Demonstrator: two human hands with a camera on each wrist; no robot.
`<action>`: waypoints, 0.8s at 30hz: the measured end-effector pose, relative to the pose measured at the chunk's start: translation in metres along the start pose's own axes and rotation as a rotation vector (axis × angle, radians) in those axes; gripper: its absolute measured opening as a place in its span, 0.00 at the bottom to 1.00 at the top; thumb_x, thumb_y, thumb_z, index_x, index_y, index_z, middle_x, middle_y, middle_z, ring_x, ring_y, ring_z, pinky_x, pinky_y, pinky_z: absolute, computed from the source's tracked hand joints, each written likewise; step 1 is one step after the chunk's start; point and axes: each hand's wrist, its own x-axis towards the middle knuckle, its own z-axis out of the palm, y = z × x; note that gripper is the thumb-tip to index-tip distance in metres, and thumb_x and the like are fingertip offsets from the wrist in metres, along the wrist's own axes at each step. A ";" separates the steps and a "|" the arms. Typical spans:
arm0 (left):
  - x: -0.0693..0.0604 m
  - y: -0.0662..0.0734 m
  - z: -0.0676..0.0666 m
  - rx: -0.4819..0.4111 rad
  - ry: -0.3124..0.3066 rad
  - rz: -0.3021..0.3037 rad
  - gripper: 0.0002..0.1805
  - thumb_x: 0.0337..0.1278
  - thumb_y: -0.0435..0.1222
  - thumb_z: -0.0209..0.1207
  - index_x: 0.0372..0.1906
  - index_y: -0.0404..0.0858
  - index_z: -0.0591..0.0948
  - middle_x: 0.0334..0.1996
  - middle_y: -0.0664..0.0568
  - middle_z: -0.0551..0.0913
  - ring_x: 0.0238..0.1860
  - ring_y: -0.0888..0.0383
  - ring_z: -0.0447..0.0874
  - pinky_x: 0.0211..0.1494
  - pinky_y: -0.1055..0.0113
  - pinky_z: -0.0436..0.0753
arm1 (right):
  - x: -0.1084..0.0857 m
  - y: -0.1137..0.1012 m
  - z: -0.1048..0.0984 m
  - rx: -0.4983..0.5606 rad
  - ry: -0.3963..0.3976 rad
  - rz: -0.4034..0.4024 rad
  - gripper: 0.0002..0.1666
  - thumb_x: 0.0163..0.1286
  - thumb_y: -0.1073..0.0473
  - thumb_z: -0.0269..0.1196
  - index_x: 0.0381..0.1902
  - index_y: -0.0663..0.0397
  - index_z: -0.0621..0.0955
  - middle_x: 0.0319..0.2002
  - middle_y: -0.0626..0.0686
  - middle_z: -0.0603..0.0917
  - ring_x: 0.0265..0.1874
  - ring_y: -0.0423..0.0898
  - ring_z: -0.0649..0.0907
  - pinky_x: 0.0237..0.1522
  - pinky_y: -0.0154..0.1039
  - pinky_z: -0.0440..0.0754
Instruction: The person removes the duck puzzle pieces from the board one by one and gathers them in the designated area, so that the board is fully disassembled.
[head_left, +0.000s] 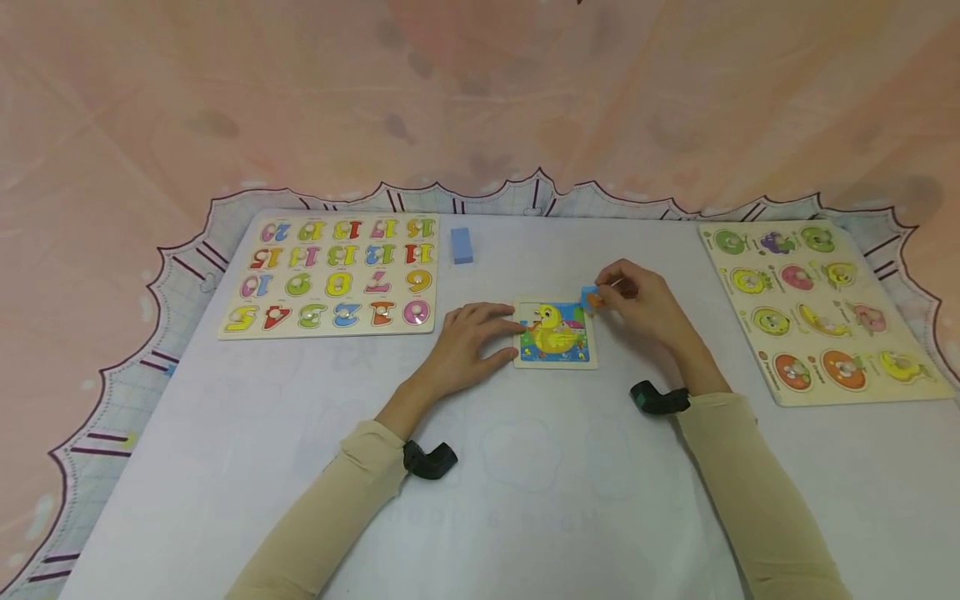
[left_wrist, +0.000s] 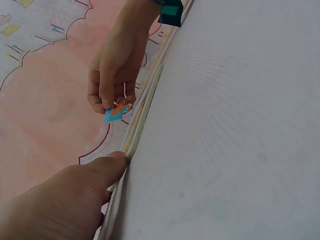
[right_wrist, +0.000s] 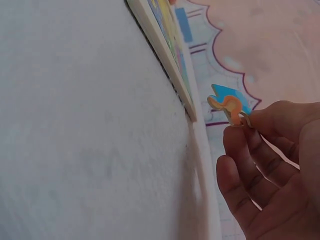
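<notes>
A small square duck jigsaw puzzle (head_left: 555,337) lies on the table in front of the person, its yellow duck on a blue ground. The left hand (head_left: 474,343) rests at the puzzle's left edge, fingers fairly straight and touching its frame. Between thumb and fingertips, the right hand (head_left: 641,300) pinches a blue and orange puzzle piece (right_wrist: 231,104), held up just past the puzzle's upper right corner. In the left wrist view the same piece (left_wrist: 116,114) hangs below the right fingertips. The puzzle shows there only edge-on.
A number board (head_left: 333,275) lies at the left and a fruit board (head_left: 821,312) at the right. A blue block (head_left: 461,246) sits beside the number board. White covering on the table (head_left: 480,517) ends at a scalloped border near the patterned backdrop (head_left: 480,100).
</notes>
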 end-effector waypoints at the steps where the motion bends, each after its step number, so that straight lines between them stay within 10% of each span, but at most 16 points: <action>1: 0.000 0.000 0.000 0.001 0.001 0.002 0.19 0.59 0.46 0.60 0.56 0.52 0.79 0.64 0.54 0.72 0.66 0.52 0.63 0.67 0.48 0.57 | 0.000 0.000 -0.001 0.000 0.001 0.006 0.10 0.69 0.56 0.57 0.45 0.54 0.76 0.42 0.54 0.81 0.41 0.49 0.80 0.39 0.33 0.77; 24: 0.000 0.002 -0.002 0.004 -0.003 0.004 0.19 0.59 0.46 0.60 0.56 0.54 0.79 0.63 0.54 0.72 0.67 0.53 0.63 0.67 0.48 0.58 | -0.002 0.014 -0.007 -0.077 -0.044 0.050 0.11 0.68 0.57 0.58 0.45 0.56 0.77 0.39 0.56 0.82 0.37 0.48 0.77 0.37 0.35 0.74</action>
